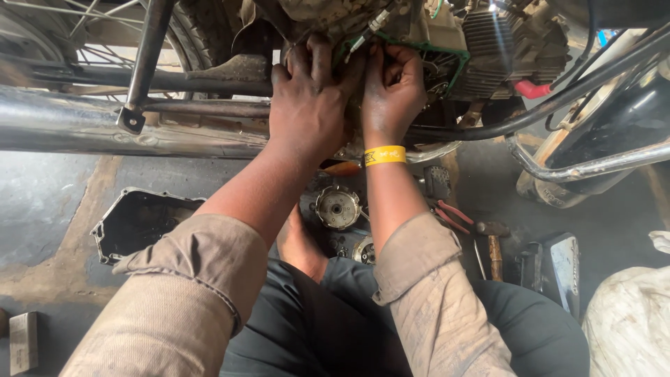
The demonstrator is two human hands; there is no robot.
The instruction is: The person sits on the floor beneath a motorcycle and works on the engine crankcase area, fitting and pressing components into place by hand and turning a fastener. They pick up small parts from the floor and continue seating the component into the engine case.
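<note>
Head cam: both hands up on the motorcycle engine (447, 49), side cover off w/ green gasket (457, 59) showing. Left hand (310, 105) pressed flat on the case, fingers spread. Right hand (392, 87) curled, fingertips pinching smth at the gasket edge, can't tell what. Engine cover (139, 223), clutch part (338, 207), pliers (452, 215) & hammer (494, 241) on the floor below.

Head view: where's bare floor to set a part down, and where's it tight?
Bare floor between the exhaust pipe and the engine cover, and a strip right of the hammer. Crowded: clutch parts, pliers and hammer between the forearms and beside them. Left hand and right hand fill the engine opening.
</note>
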